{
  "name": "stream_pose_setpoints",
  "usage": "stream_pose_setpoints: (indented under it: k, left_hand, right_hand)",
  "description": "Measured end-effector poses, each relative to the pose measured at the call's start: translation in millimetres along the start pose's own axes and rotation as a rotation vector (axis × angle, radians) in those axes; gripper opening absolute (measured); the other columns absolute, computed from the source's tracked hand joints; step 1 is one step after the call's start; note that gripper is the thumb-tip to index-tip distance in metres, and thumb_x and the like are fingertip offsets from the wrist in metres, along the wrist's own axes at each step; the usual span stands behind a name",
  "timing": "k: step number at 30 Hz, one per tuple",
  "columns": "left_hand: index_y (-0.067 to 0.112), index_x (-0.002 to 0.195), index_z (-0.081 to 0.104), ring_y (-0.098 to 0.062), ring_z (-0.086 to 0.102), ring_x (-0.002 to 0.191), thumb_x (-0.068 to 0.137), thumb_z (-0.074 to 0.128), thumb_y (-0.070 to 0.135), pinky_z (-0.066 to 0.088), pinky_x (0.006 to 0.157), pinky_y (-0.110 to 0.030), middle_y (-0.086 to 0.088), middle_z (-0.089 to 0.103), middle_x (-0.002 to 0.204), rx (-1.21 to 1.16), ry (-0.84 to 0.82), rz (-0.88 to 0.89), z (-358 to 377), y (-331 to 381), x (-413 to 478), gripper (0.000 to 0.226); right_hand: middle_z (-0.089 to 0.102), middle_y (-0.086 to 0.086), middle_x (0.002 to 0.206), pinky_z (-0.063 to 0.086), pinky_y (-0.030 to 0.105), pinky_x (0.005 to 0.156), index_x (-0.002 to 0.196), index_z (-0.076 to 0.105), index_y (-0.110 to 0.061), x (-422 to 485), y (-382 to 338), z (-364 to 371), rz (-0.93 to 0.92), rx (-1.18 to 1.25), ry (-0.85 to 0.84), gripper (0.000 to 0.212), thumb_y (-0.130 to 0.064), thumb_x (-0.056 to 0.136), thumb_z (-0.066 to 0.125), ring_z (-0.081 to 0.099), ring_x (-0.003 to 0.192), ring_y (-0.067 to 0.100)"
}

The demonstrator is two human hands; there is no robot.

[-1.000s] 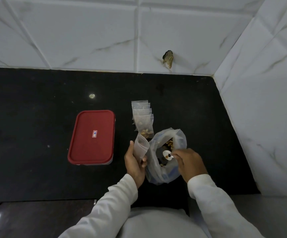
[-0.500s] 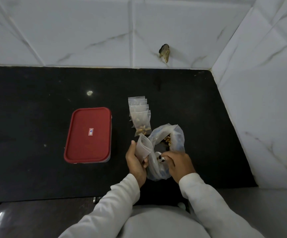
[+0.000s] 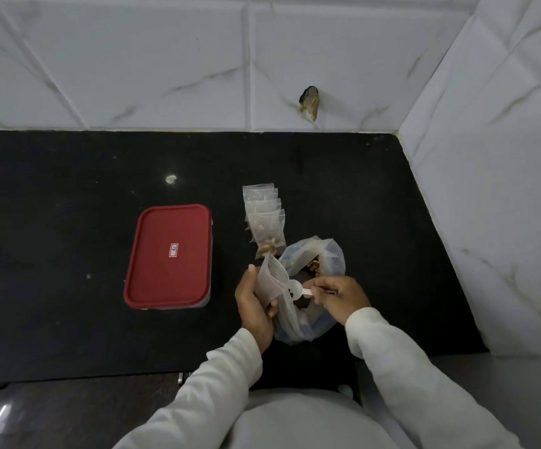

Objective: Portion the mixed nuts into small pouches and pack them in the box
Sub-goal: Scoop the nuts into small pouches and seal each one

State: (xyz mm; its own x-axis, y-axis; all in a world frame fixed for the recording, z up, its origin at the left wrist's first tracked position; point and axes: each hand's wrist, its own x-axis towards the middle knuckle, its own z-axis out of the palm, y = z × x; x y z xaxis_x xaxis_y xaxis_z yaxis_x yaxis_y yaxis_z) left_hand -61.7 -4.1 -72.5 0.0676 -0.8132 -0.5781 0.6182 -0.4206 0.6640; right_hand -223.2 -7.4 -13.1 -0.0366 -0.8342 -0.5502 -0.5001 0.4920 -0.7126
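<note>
Two white sleeves [image 3: 402, 361] reach in from the bottom edge over a black counter [image 3: 52, 196]. The left hand [image 3: 256, 306] curls round a small pouch [image 3: 270, 281], thumb on one face and fingertips on the other. The pouch stands tilted, long axis leaning away from the person, open mouth turned right. The right hand [image 3: 340, 294] pinches the handle of a white spoon [image 3: 298, 290], which lies level and points left into that mouth. The pouch rim partly hides the bowl, so its load cannot be told.

Both hands hover over a crumpled clear bag [image 3: 324, 254] on the counter; folds hide most of the nuts (a few brown ones show at its top).

Just beyond lies an overlapping row of filled pouches [image 3: 264, 218], running away from the person, each covering most of the next. Left of them sits a box with a red lid [image 3: 168, 256], closed, long axis also running away. White marble tiles [image 3: 165, 59] rise behind, bearing a dark chipped hole [image 3: 309, 102].
</note>
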Motion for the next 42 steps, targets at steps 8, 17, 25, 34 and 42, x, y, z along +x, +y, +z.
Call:
stream_pose_setpoints:
  k: [8, 17, 25, 34, 42]
  left_hand:
    - [-0.006, 0.117, 0.060, -0.013, 0.041, 0.046, 0.093, 0.051, 0.052, 0.026, 0.038, -0.022, -0.006, 0.048, 0.066, 0.066, 0.010, 0.054, 2.8, 6.3, 0.9, 0.064]
    - [0.006, 0.103, 0.068, -0.017, 0.049, 0.055, 0.085, 0.055, 0.056, 0.031, 0.044, -0.025, -0.014, 0.056, 0.078, 0.108, -0.012, 0.091, 13.0, 18.0, -0.3, 0.055]
    - [0.012, 0.118, 0.071, -0.048, 0.059, 0.120, 0.080, 0.059, 0.059, 0.045, 0.097, -0.058, -0.025, 0.067, 0.123, 0.054, -0.053, 0.051, 18.2, 24.0, 0.3, 0.062]
    - [0.000, 0.125, 0.061, -0.024, 0.051, 0.069, 0.086, 0.055, 0.058, 0.034, 0.045, -0.023, -0.031, 0.061, 0.109, 0.070, -0.066, 0.049, 14.0, 21.1, 4.3, 0.070]
    - [0.001, 0.128, 0.060, -0.010, 0.047, 0.056, 0.088, 0.053, 0.054, 0.032, 0.041, -0.020, -0.016, 0.060, 0.105, 0.034, -0.079, 0.033, 15.7, 20.1, 4.9, 0.067]
  right_hand:
    - [0.070, -0.008, 0.097, 0.046, 0.017, 0.073, 0.098, 0.073, -0.029, -10.6, 1.3, -20.1, -0.004, 0.143, 0.114, 0.022, -0.013, 0.094, 0.058, 0.063, 0.095, 0.008]
    - [0.071, -0.015, 0.093, 0.054, 0.018, 0.077, 0.104, 0.072, -0.026, -42.8, -45.8, -9.8, -0.465, 0.091, 0.286, 0.020, -0.014, 0.092, 0.061, 0.066, 0.088, 0.000]
    - [0.074, 0.006, 0.098, 0.060, 0.035, 0.076, 0.098, 0.075, -0.006, -29.7, -27.0, 15.9, -1.096, -0.692, 0.467, 0.027, -0.017, 0.079, 0.059, 0.070, 0.087, 0.022]
    - [0.074, 0.006, 0.096, 0.060, 0.034, 0.076, 0.099, 0.075, -0.006, -32.7, -31.9, 9.5, -0.882, -0.305, 0.511, 0.022, -0.007, 0.086, 0.058, 0.071, 0.086, 0.016]
    - [0.072, -0.012, 0.088, 0.051, 0.010, 0.074, 0.105, 0.074, -0.025, -44.8, -49.6, 1.1, -0.587, -0.021, 0.367, 0.026, -0.006, 0.092, 0.062, 0.066, 0.086, -0.001]
